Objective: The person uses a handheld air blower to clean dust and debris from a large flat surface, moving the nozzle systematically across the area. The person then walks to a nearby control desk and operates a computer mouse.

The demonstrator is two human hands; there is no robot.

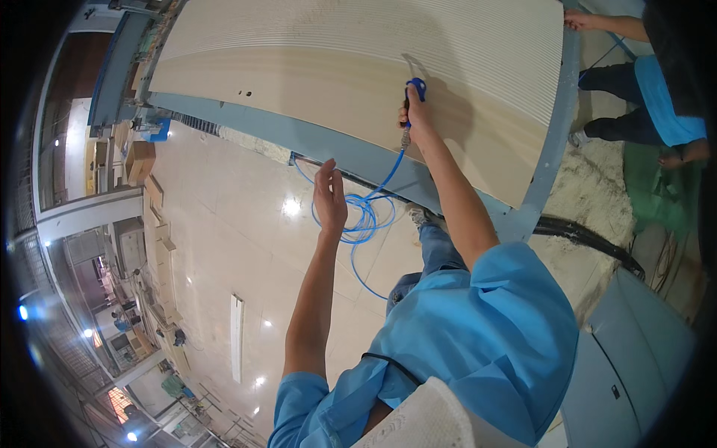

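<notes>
A blue air blow gun [415, 91] is held in my right hand [416, 116] above the pale panel [328, 89], its thin nozzle angled away from me. The far part of the panel carries fine parallel grooves, while the near strip is smooth. From the gun's grip a blue air hose [390, 175] runs down over the machine's edge to a loose coil. My left hand [329, 198] hangs in the air just short of that edge, holding nothing, its fingers stretched out and partly hiding one another.
The grey-blue machine frame [358, 153] borders the panel. At the far right a co-worker's hand [579, 20] touches its corner. Pale dust [597, 187] and a black cable bundle [590, 237] lie on the right. A white strip [237, 340] rests on the floor at left.
</notes>
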